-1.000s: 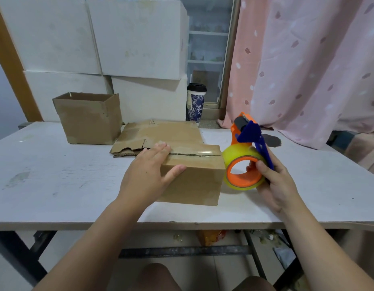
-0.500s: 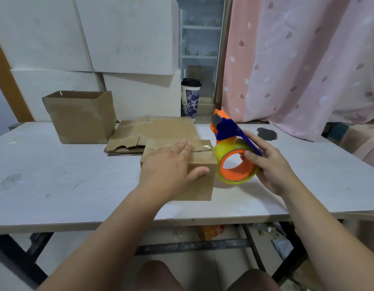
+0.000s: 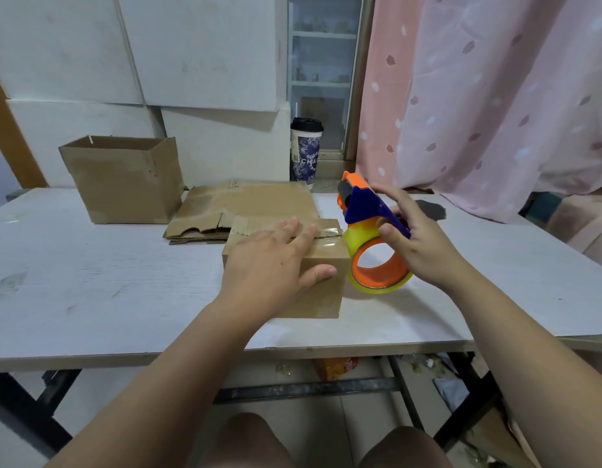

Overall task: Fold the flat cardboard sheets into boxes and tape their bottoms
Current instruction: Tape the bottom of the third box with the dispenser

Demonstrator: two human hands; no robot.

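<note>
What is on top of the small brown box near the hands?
The left hand lies flat on the small box. A shiny strip of clear tape shows on the top past the fingers. What lies under the hand is covered.

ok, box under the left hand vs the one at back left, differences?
The near box has its upper face closed and taped; the far box stands open-topped.
The left hand presses flat on the near box; nothing touches the far box.
The far box looks taller than the near box.
Both are plain brown cardboard on the white table.
</note>
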